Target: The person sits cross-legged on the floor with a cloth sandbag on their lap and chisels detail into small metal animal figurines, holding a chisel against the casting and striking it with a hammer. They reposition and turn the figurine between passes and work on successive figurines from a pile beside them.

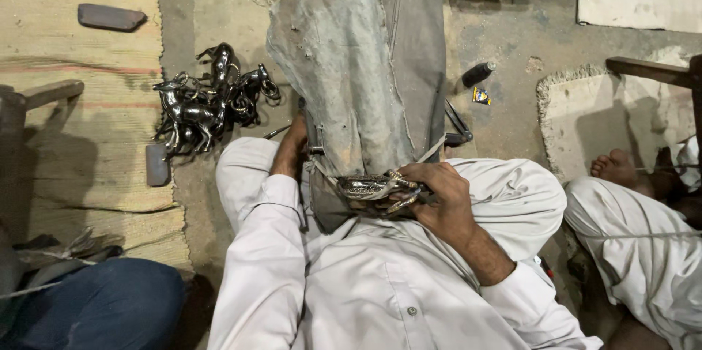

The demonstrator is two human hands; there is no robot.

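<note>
Two hands: right hand (439,193) clamped on small silvery metal figurine (369,187); left hand (292,147) (grip unclear) beside grey cloth (344,65); a slackened grasp risks dropping it.

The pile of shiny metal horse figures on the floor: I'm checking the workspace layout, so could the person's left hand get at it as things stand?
Probably yes. The left hand rests by the grey cloth-covered block, on the same side as the pile of metal horse figures. Only bare floor lies between them, and the hand looks free, while the right hand grips a metal piece.
</note>
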